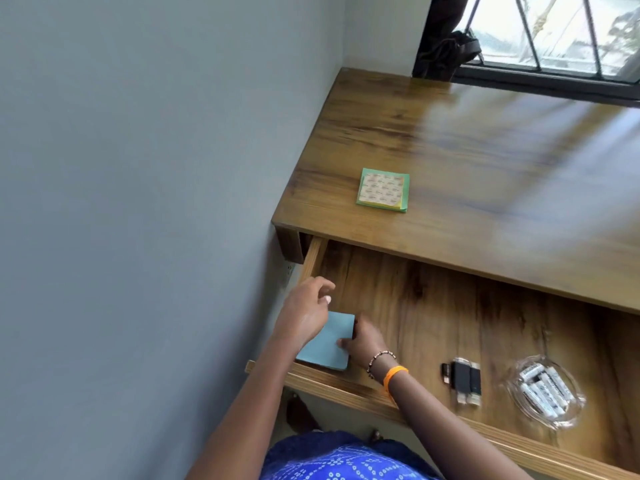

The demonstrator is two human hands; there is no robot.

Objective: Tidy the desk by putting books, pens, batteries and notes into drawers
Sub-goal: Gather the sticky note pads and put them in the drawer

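Note:
A blue pad of notes (327,344) lies in the front left corner of the open wooden drawer (433,306). My right hand (363,337) rests on the pad's right edge, its fingers curled round it. My left hand (306,311) hovers just above the pad's left side, fingers loosely bent and holding nothing. A second pad of notes (382,190), green with a patterned top sheet, lies on the desk top (485,150) near its left end.
Inside the drawer sit small black gadgets (464,381) and a clear glass dish of batteries (543,391) towards the right. The grey wall (138,202) runs close along the desk's left side. A window (554,32) is behind the desk.

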